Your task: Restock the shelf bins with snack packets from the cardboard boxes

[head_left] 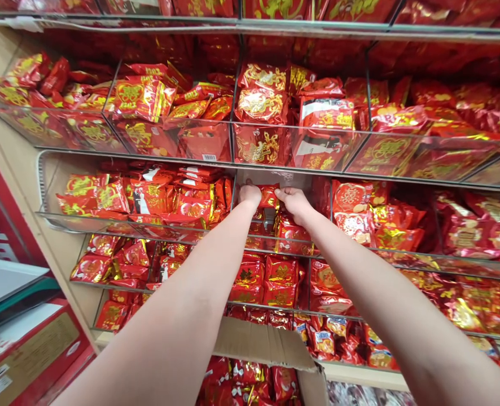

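Observation:
Both arms reach into a middle-shelf compartment with a clear front panel. A small red and gold snack packet [269, 196] is held level between my hands. My left hand [250, 194] is closed on its left end, the fingertips partly hidden. On the right end, my right hand [293, 203] pinches it between thumb and fingers. Below, inside the same compartment, lie more red packets [292, 230], with a gap beside them. The back wall of this compartment shows behind my hands.
An open cardboard box [267, 341] of red packets stands below, between my arms. Clear dividers split the shelves into bins of red packets [148, 197]. The upper shelf edge [182, 157] runs just above my hands. Stacked boxes [25, 349] stand at the lower left.

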`<act>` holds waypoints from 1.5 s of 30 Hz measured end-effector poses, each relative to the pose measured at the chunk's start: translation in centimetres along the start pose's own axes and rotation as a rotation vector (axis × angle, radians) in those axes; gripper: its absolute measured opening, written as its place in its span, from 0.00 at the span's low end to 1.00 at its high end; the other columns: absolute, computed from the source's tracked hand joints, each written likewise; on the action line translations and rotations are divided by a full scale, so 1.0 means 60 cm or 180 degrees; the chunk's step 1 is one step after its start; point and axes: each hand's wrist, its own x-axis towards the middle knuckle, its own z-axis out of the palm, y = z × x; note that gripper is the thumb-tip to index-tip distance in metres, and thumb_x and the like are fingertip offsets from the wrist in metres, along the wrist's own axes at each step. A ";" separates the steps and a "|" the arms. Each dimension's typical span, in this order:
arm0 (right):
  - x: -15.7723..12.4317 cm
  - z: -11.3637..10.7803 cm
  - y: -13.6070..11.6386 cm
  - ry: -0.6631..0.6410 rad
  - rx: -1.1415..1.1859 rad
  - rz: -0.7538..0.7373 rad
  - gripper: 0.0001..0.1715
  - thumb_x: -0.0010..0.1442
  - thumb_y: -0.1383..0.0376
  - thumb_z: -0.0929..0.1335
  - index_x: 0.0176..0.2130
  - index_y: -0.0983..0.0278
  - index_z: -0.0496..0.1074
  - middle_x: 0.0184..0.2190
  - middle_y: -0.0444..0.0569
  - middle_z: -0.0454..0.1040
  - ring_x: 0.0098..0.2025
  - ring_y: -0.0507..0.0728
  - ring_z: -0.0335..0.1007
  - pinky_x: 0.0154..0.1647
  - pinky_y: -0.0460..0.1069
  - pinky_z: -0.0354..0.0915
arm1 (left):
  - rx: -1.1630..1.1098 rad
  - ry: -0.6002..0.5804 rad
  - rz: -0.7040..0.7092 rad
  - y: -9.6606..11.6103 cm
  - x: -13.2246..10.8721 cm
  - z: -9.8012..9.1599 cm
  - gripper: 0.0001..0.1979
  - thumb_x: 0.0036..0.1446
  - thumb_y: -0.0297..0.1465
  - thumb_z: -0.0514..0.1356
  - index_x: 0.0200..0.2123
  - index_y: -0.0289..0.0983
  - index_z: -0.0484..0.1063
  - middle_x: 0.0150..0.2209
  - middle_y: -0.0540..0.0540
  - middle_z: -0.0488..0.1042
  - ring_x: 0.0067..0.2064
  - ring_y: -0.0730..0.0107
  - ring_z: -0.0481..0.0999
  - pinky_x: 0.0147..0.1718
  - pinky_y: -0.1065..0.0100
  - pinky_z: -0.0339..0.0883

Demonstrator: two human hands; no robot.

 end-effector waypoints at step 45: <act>0.065 0.103 -0.004 -0.0928 -0.3847 -0.0883 0.22 0.47 0.70 0.66 0.45 0.64 0.67 0.47 0.57 0.67 0.49 0.63 0.61 0.43 0.53 0.60 | 0.2324 -0.0223 0.3717 -0.143 -0.238 -0.114 0.29 0.52 0.34 0.52 0.57 0.35 0.50 0.50 0.42 0.62 0.47 0.60 0.59 0.46 0.58 0.51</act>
